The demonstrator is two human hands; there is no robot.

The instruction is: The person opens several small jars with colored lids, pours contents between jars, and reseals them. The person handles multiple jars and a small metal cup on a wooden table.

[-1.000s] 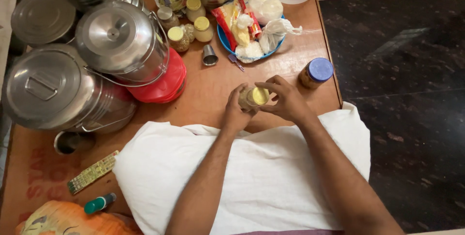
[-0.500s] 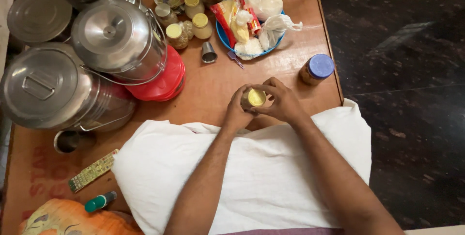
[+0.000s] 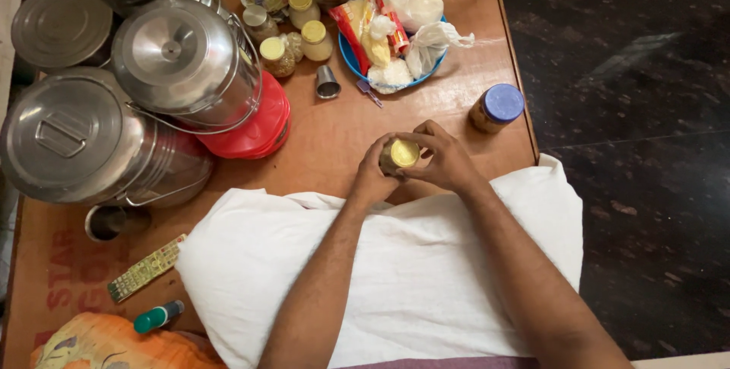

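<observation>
A small jar with a yellow lid (image 3: 400, 153) stands on the brown wooden table (image 3: 319, 148), held between both my hands. My left hand (image 3: 371, 177) wraps the jar's body from the left. The fingers of my right hand (image 3: 443, 160) curl around the yellow lid from the right. Both forearms rest across a white pillow (image 3: 395, 270) at the table's near edge.
A blue-lidded jar (image 3: 496, 109) stands near the right edge. A blue plate (image 3: 395, 42) of packets, several small yellow-lidded jars (image 3: 293, 30) and a small steel cup (image 3: 328, 82) lie behind. Large steel containers (image 3: 152, 87), one on a red base, fill the left. A remote (image 3: 144, 268) and a green-capped tube (image 3: 158, 316) lie near left.
My right hand has closed in over the yellow lid, and both hands have drawn tighter around the jar. The view shifted slightly.
</observation>
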